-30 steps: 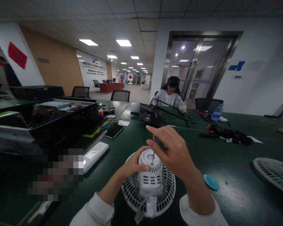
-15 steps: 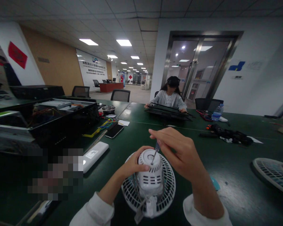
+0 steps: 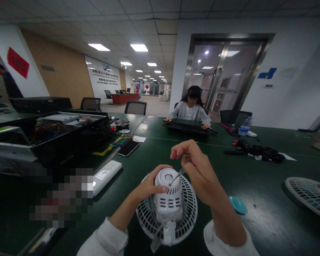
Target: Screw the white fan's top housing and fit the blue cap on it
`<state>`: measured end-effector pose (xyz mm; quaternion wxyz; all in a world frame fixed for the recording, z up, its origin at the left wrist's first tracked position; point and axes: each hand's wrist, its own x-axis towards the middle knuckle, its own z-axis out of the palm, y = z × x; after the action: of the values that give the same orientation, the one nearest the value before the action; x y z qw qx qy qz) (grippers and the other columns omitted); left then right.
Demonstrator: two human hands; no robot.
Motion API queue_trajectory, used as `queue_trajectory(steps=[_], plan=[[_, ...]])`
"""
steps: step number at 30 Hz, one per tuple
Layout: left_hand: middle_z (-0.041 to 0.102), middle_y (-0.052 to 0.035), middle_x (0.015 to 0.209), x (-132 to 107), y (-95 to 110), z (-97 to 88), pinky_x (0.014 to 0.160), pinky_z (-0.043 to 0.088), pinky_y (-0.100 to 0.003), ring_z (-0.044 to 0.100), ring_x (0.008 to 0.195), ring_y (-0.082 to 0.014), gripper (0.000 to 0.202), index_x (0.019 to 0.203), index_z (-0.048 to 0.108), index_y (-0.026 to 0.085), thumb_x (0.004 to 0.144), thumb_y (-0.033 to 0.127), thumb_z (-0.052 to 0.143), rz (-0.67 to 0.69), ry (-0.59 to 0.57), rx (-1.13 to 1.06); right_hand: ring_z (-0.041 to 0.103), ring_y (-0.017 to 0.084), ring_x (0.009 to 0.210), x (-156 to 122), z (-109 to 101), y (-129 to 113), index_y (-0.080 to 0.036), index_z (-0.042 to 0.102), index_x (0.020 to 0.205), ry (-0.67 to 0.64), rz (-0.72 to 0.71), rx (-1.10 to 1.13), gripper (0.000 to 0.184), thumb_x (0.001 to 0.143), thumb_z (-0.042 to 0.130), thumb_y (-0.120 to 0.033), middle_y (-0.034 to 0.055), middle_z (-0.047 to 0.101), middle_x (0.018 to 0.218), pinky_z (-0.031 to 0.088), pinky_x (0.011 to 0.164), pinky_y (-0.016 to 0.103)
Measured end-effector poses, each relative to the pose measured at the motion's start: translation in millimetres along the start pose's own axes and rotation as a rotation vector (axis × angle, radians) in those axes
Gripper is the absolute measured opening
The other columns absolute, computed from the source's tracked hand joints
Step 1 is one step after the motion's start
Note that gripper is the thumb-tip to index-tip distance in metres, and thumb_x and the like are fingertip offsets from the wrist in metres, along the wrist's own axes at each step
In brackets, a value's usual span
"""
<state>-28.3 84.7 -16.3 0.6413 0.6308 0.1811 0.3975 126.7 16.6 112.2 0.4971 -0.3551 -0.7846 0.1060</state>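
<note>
A white fan motor housing stands over a round white fan grille on the green table. My left hand is closed round the upper left of the housing, thumb across its near side. In my right hand is a screwdriver, its handle mostly hidden by my fingers. The thin shaft slants down to the left, and its tip meets the top of the housing near the rim. A round turquoise cap lies right of my right forearm.
At left stand an opened computer case, a phone and a white oblong device. Another fan grille lies at right. Across the table a person handles a flat black panel. A bottle stands behind black gear.
My right hand has shifted slightly right and the screwdriver leans more that way. My left hand keeps its hold. Opposite, the person's black panel has been lowered toward the table.
</note>
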Motion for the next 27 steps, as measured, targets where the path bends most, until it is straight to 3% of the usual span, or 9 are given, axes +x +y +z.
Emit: queue_trajectory(steps=[7,10,13,16,21,27], plan=[[0.058,-0.0050,0.106,0.1,-1.8,-0.8,0.088,0.041,-0.037,0.054,0.098,-0.0249,0.071,0.117,0.048,0.020,0.055,0.040,0.077,0.002,-0.005,-0.008,0.053,0.014,0.073,6.4,14.8,6.0,-0.018,0.051,0.084,0.046,-0.096,-0.134,0.006,0.082,0.048,-0.014,0.0023,0.058,0.078,0.044,0.067,0.028],[0.058,-0.0047,0.105,0.1,-2.1,-0.9,0.090,0.040,-0.038,0.053,0.099,-0.0248,0.071,0.117,0.048,0.020,0.056,0.040,0.077,0.032,-0.006,0.005,0.056,0.015,0.083,6.9,12.7,7.3,-0.018,0.056,0.101,0.005,-0.163,-0.131,0.020,0.084,0.046,-0.014,0.0048,0.063,0.090,0.046,0.073,0.031],[0.058,-0.0048,0.107,0.3,-3.8,-1.8,0.092,0.038,-0.039,0.052,0.102,-0.0254,0.074,0.120,0.045,0.020,0.056,0.040,0.077,0.025,-0.003,0.019,0.057,0.014,0.092,6.0,7.0,6.8,-0.021,0.051,0.118,-0.056,-0.158,-0.087,0.036,0.086,0.037,-0.010,0.0049,0.064,0.099,0.047,0.078,0.033],[0.058,-0.0060,0.110,0.6,-5.5,-2.8,0.093,0.038,-0.041,0.052,0.103,-0.0263,0.078,0.123,0.042,0.020,0.056,0.040,0.077,0.006,-0.014,0.010,0.059,0.013,0.087,6.1,3.7,6.0,-0.022,0.054,0.116,-0.054,-0.154,-0.099,0.033,0.087,0.040,-0.012,0.0034,0.065,0.095,0.047,0.076,0.031],[0.057,-0.0066,0.113,0.8,-6.0,-2.9,0.094,0.037,-0.041,0.051,0.106,-0.0273,0.076,0.121,0.044,0.020,0.056,0.041,0.077,0.008,-0.006,0.010,0.058,0.015,0.075,7.8,4.6,6.0,-0.020,0.063,0.095,0.055,-0.194,-0.241,0.016,0.081,0.056,-0.021,0.0024,0.066,0.082,0.047,0.069,0.031],[0.058,-0.0058,0.108,1.4,-4.9,-2.6,0.088,0.041,-0.037,0.053,0.100,-0.0255,0.071,0.117,0.047,0.020,0.056,0.039,0.077,0.015,-0.015,0.021,0.058,0.014,0.084,3.8,-3.9,5.8,-0.018,0.058,0.111,-0.023,-0.180,-0.189,0.029,0.086,0.044,-0.013,0.0042,0.067,0.091,0.046,0.075,0.031]])
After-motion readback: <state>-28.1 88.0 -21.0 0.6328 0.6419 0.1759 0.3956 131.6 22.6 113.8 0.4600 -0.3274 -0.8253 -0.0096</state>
